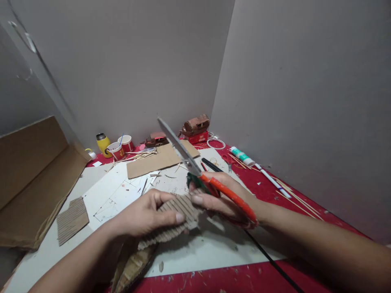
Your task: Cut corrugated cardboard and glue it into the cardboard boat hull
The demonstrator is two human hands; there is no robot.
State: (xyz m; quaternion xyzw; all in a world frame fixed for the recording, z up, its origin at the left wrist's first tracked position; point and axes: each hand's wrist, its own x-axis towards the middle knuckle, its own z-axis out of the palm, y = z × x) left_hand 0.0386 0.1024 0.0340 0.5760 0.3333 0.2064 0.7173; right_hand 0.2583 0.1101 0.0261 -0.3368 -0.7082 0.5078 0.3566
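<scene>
My left hand (143,213) is closed on a piece of corrugated cardboard (185,205), its ribbed side up and its edges ragged. My right hand (226,201) carries a pair of scissors (233,195) with orange handles, the blades pointing up and away from the cardboard. That hand's thumb also presses on the cardboard's right edge. Below my left wrist stands a curved cardboard form (136,262), partly hidden by the hand and the held piece. On the left lies another ribbed cardboard piece (72,221).
A large folded cardboard sheet (36,175) rises at the left. Behind are a flat cardboard strip (159,160), a yellow bottle (104,144), paper cups (116,151) and model boats (195,125). Thin sticks (301,199) and a green-white tube (242,156) lie at the right.
</scene>
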